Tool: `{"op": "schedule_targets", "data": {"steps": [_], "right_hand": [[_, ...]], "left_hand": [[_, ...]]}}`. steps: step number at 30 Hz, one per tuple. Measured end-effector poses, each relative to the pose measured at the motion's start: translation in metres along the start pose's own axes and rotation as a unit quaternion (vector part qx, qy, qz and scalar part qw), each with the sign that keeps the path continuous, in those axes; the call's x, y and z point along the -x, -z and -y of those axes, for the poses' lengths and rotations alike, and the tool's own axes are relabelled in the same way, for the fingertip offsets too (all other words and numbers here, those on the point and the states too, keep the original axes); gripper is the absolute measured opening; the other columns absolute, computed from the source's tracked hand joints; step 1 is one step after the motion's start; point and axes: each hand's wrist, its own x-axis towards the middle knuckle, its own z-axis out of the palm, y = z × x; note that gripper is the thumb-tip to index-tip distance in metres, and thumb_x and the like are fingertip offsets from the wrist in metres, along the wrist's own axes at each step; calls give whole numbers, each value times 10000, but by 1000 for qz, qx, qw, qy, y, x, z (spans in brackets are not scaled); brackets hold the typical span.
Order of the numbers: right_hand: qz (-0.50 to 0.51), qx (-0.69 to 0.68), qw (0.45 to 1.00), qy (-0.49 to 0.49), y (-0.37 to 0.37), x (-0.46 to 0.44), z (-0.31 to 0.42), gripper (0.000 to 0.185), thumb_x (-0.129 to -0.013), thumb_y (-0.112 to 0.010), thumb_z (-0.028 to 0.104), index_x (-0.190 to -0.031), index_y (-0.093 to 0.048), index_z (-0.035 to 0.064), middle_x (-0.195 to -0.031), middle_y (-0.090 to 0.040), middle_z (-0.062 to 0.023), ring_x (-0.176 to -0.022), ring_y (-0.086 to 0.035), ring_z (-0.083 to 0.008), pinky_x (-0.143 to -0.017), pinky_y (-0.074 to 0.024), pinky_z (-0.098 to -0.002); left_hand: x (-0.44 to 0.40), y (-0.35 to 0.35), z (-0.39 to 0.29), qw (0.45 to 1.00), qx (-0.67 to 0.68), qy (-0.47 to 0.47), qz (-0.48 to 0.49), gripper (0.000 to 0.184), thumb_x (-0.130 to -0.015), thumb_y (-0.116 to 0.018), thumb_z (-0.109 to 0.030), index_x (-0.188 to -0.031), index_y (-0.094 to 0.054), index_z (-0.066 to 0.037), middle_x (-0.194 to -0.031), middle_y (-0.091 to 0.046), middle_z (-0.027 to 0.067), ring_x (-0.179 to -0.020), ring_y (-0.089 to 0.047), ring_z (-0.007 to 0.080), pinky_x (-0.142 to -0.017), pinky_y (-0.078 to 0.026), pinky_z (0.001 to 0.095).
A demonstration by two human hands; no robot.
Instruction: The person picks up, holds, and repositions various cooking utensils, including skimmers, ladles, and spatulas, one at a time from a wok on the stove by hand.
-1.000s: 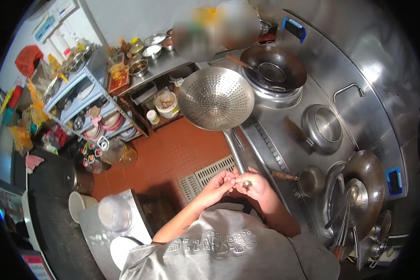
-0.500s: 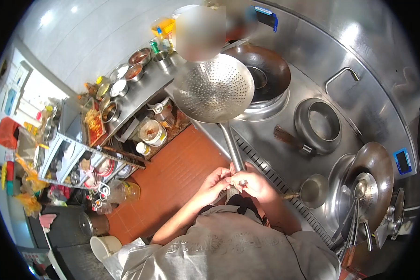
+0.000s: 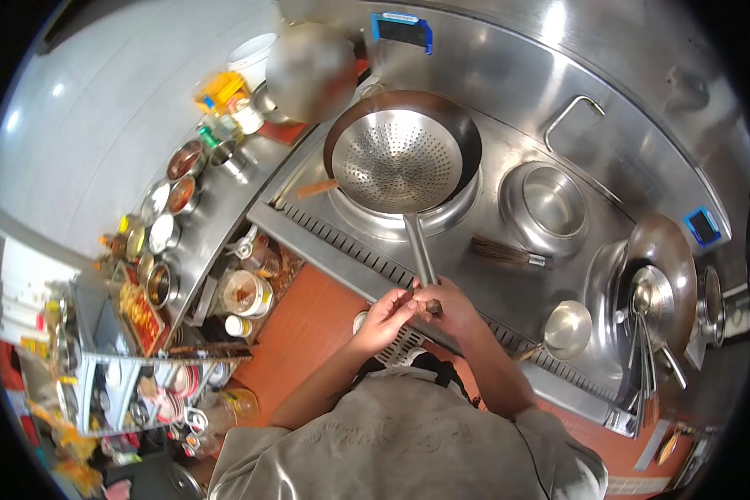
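Lower left of frame: shelf rack (image 3: 86, 396), loaded with dishes. Above it, running up toward upper left: table (image 3: 218, 200) with a row of metal bowls and bottles, plus yellow container (image 3: 222, 86) near the far end. Below the table, left of centre: white bucket (image 3: 263, 300), small white tub (image 3: 238, 326) just beside it.

Centre: left hand (image 3: 385, 318), fingers drawn together beside the right hand, near the handle end. Can't tell whether pinching anything. Right hand (image 3: 447, 305) wrapped around the lower end of the handle (image 3: 418, 242) of the perforated strainer (image 3: 396, 162). Strainer at upper centre, handle pointing down the frame, bowl over the dark wok (image 3: 472, 148). Touching the wok or above it: can't tell. Wooden handle (image 3: 317, 188) at the wok's left edge.

Right of centre: brush (image 3: 508, 249) lying on the stove top (image 3: 475, 279), next to round steel vessel (image 3: 550, 204). Below, ladle (image 3: 568, 329). Above, bent tap (image 3: 557, 125). Right: tilted second wok (image 3: 677, 271), with several metal utensils (image 3: 644, 300) in front.
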Motion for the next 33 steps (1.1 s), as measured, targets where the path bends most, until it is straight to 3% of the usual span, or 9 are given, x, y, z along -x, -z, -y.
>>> {"op": "schedule_targets", "data": {"steps": [3, 7, 10, 14, 20, 23, 29, 33], "right_hand": [[-88, 39, 995, -11, -23, -23, 8, 205, -785, -641, 75, -950, -530, 21, -613, -543, -52, -460, -491, -126, -391, -310, -251], [-95, 12, 995, 20, -28, -71, 4, 209, -778, -643, 88, -942, -534, 17, -616, -547, -46, -461, -490, -135, -402, -320, -255], [-77, -29, 996, 16, -24, -102, -1, 253, -798, -630, 87, -1005, -506, 11, -609, -516, -23, -455, -458, -131, -432, -341, -255], [-129, -54, 990, 23, -25, -133, -3, 255, -796, -638, 96, -1004, -512, 20, -633, -533, -35, -476, -472, -131, -422, -315, -250], [-123, -78, 988, 42, -24, -163, -9, 213, -810, -627, 98, -971, -506, 28, -630, -530, -32, -474, -459, -120, -418, -316, -248], [-123, -86, 988, 46, -22, -171, -13, 202, -815, -624, 100, -961, -503, 30, -629, -532, -34, -464, -451, -119, -411, -313, -247], [-113, -66, 990, 54, -21, -177, -14, 208, -815, -634, 108, -963, -508, 34, -627, -530, -32, -454, -440, -121, -414, -316, -243], [-121, -45, 990, 49, -23, -177, -13, 223, -828, -650, 139, -998, -541, 46, -651, -543, -21, -478, -452, -120, -432, -330, -240]], "left_hand": [[-21, 41, 1, 998, 6, -8, 65, 324, -1014, -545, -273, -1235, -526, -37, -1063, -596, 9, -928, -545, 92, -834, -458, 260], [-41, 97, -24, 998, -24, 60, 6, 361, -1003, -562, -301, -1249, -528, -39, -1037, -616, 31, -854, -576, 107, -765, -477, 260], [-67, 153, -32, 997, -29, 52, -50, 427, -985, -573, -329, -1281, -510, -27, -1053, -628, 69, -818, -586, 112, -755, -493, 269], [-99, 213, -46, 993, -14, 69, -98, 495, -978, -583, -302, -1358, -447, -16, -1095, -631, 88, -812, -591, 113, -746, -495, 270], [-126, 255, -62, 992, 12, 8, -128, 532, -977, -573, -260, -1413, -376, -29, -1150, -612, 57, -835, -576, 96, -744, -474, 247], [-135, 268, -75, 992, 27, -13, -125, 486, -963, -604, -218, -1373, -424, -30, -1141, -572, 58, -894, -569, 103, -763, -452, 249], [-173, 320, -45, 979, -114, -89, -143, 313, -960, -596, -255, -1209, -576, -67, -1117, -606, 8, -898, -536, 82, -778, -432, 249], [-182, 328, -62, 977, -113, -49, -174, 297, -961, -597, -258, -1193, -578, -74, -1113, -618, 10, -887, -537, 75, -772, -432, 245]]}}
